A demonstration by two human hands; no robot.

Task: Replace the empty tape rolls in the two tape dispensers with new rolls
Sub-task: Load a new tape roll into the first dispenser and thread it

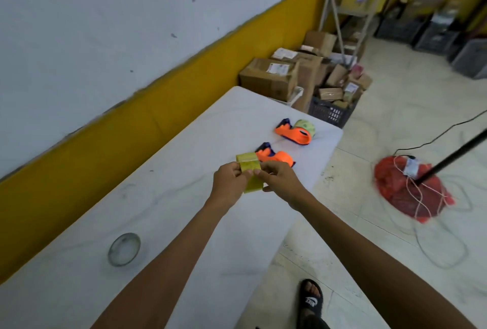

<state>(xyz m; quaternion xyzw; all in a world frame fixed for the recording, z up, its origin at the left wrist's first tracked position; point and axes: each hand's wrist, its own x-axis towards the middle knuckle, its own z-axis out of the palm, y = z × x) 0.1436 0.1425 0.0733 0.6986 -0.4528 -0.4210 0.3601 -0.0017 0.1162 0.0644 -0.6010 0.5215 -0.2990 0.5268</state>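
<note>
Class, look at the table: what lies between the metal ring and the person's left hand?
Nothing: in the head view, only bare white table separates the metal ring from the left hand.

Plenty of bare table (184, 128) along the wall side, blocked only by two dispensers (291, 133) near the far edge.

Head view, apparently tilted, looks down over the table (163, 212).
</note>
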